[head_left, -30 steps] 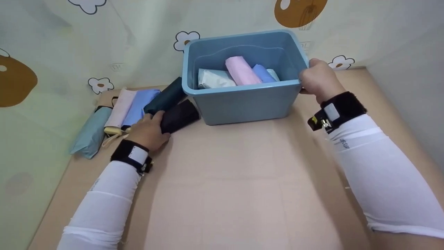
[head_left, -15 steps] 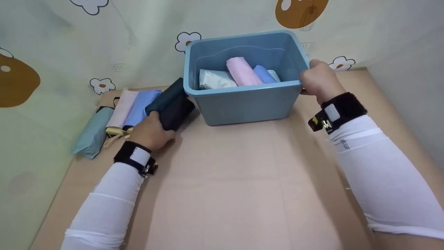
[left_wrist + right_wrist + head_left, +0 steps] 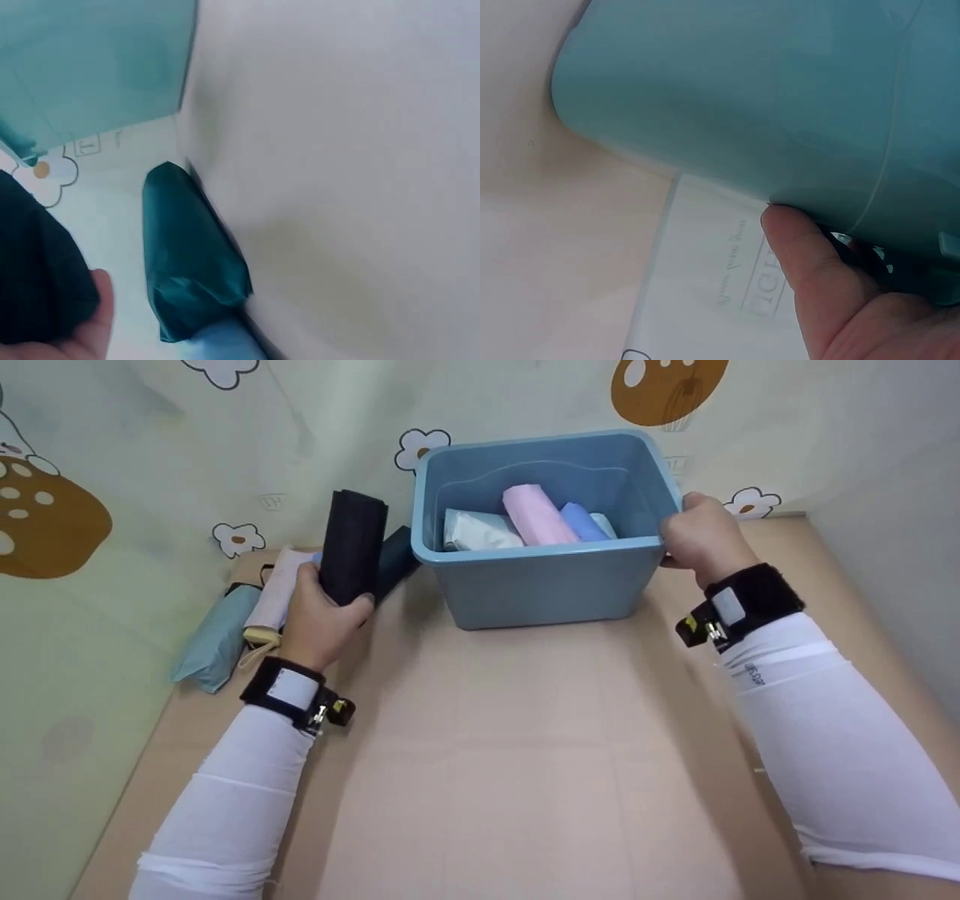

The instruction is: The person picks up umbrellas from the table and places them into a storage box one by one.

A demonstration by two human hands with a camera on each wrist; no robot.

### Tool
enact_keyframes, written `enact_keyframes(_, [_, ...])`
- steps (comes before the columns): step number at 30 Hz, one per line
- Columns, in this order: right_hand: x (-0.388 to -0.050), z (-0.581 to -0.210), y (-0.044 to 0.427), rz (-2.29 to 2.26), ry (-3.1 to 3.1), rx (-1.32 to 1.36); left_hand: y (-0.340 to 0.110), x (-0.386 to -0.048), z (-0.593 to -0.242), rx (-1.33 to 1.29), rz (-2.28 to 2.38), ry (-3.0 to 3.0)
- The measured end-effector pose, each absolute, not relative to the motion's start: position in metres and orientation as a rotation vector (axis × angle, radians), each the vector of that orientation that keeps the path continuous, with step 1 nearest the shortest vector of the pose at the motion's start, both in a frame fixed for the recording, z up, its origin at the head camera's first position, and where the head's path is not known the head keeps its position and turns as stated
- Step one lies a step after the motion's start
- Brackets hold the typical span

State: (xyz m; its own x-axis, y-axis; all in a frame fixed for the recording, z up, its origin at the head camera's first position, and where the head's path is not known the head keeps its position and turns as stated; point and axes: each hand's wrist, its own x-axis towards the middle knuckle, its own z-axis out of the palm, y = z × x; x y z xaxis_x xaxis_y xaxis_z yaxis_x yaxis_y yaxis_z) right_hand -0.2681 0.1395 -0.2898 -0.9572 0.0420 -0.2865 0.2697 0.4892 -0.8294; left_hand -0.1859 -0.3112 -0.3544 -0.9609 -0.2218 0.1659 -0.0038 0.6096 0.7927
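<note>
I had the blk roll (image 3: 352,547) in the L hand (image 3: 322,619), tilted up, L of the bin and outside it. Thumb and fingers pinched its near end from either side. Just beyond it, partly covered in the head view, lay the dk green roll (image 3: 397,561); L wrist cam showed it near the bin (image 3: 540,592), w/ a gap btwn.

R hand (image 3: 705,532) was gripping the bin's R end at the rim, thumb on the outside in the R wrist view; I couldn't make out most of its fingertips. Inside the bin: a pink roll (image 3: 538,514) leaning btwn a whitish roll (image 3: 480,531) and a blue roll (image 3: 583,521), plus a bit of a pale one (image 3: 604,525) at far R.

Past the L hand, on the table (image 3: 495,735), I saw a lt pink roll (image 3: 277,589) w/ a beige handle (image 3: 262,636), next to a teal roll (image 3: 217,637). Flower-print curtain (image 3: 315,435) behind it all.
</note>
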Motion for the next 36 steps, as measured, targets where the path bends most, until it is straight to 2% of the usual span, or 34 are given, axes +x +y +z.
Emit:
enact_keyframes(22, [-0.267,-0.288,0.134,-1.496,2.487,0.256,-0.261,-0.197,-0.304,-0.116,-1.474,-2.499])
enact_keyframes(36, [-0.268,-0.292,0.135,-1.496,2.515,0.232,-0.219,-0.218,-0.267,-0.183,-1.083,-2.704])
